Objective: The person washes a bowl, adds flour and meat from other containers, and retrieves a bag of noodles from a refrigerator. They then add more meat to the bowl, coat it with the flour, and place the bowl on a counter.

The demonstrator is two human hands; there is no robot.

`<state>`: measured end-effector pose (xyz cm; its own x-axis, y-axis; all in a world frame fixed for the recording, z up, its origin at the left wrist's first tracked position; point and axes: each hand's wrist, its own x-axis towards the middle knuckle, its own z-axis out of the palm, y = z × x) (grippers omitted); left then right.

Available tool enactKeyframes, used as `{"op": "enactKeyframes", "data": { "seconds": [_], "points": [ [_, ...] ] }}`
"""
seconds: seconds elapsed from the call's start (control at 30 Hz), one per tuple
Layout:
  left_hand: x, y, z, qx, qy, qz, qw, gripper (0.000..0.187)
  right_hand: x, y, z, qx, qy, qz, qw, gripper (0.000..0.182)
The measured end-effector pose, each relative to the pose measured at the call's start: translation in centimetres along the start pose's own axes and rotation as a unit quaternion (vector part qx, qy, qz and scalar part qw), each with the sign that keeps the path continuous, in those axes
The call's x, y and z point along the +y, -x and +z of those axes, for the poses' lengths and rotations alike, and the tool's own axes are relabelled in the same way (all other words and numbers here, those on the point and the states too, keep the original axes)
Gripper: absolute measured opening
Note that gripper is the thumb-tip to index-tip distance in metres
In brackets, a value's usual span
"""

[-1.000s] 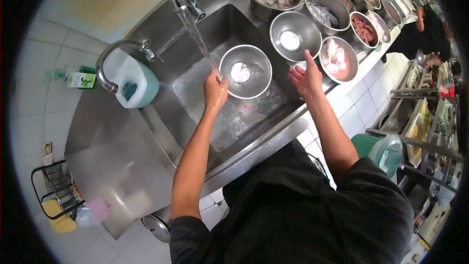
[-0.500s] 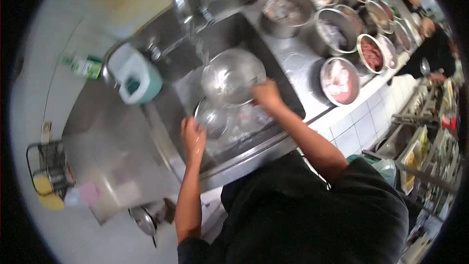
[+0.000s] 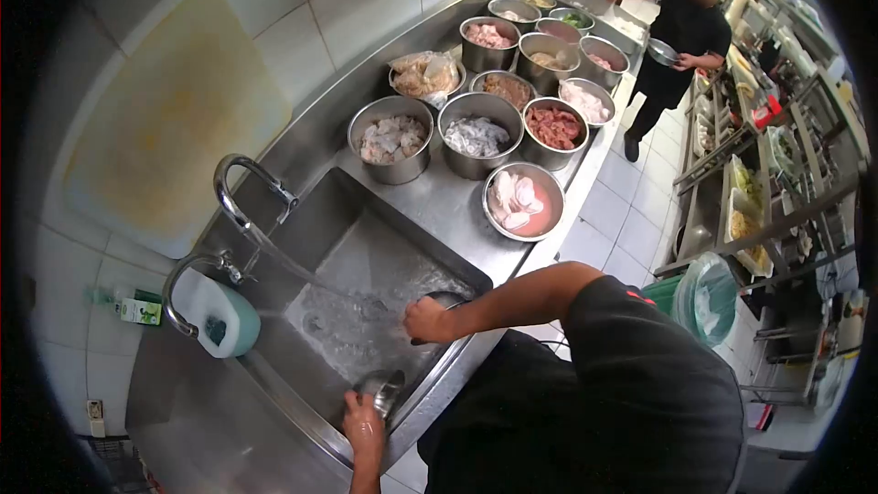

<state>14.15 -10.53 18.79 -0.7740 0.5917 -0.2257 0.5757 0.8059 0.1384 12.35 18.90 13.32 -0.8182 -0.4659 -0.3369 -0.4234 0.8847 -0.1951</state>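
Note:
My left hand point(image 3: 364, 424) is closed on a small steel bowl point(image 3: 388, 391), tilted against the front wall of the sink point(image 3: 265, 375). My right hand point(image 3: 430, 320) has its fingers curled at a second metal bowl point(image 3: 450, 298). Only a dark part of that bowl's rim shows behind my hand and forearm. Water from the curved tap point(image 3: 240, 206) runs in a stream onto the sink floor and splashes between my hands.
Steel pots of raw meat, including a pot of pale pieces in pink liquid point(image 3: 523, 201), crowd the counter to the right. A blue-green container point(image 3: 240, 325) stands left of the sink. Co-workers point(image 3: 686, 27) stand farther along the counter, and a green bin point(image 3: 700, 297) is behind me.
The view has swung up and right. The large bowl has left the stream, which now falls into the sink. Both hands are nearer the sink's front edge.

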Motion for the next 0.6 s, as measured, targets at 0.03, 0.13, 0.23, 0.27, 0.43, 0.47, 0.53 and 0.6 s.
{"op": "enactKeyframes", "data": {
  "seconds": [0.03,0.13,0.23,0.27,0.43,0.47,0.53,0.6],
  "points": [
    [-0.2,-0.2,0.4,-0.005,0.009,0.003,1.000,0.023,0.3,1.1,-1.3,0.017,-0.017,0.064,0.998,0.035],
    [-0.5,-2.0,-1.0,0.075,0.068,0.007,0.995,0.022,0.8,4.1,-6.3,0.110,-0.086,0.256,0.957,0.032],
    [0.6,-4.4,-3.5,0.189,0.213,0.040,0.958,0.014,2.1,7.9,-7.9,0.286,-0.240,0.343,0.862,0.043],
    [1.0,-5.5,-3.8,0.163,0.244,-0.008,0.956,0.012,2.8,8.6,-6.2,0.369,-0.297,0.361,0.804,0.047],
    [5.4,-9.4,-5.6,0.071,0.652,-0.068,0.752,0.012,-2.3,13.5,-10.3,0.426,-0.633,0.369,0.531,0.027],
    [5.7,-10.0,-4.4,0.086,0.692,-0.042,0.716,0.022,-3.3,13.9,-11.3,0.474,-0.667,0.338,0.465,0.024],
    [6.1,-10.4,-4.3,0.064,0.748,-0.024,0.660,0.022,-3.7,15.4,-11.9,0.551,-0.651,0.320,0.414,0.023],
    [6.2,-10.5,-3.7,0.042,0.791,-0.012,0.610,0.021,-3.3,18.4,-12.3,0.516,-0.630,0.372,0.445,0.020]
  ]
}}
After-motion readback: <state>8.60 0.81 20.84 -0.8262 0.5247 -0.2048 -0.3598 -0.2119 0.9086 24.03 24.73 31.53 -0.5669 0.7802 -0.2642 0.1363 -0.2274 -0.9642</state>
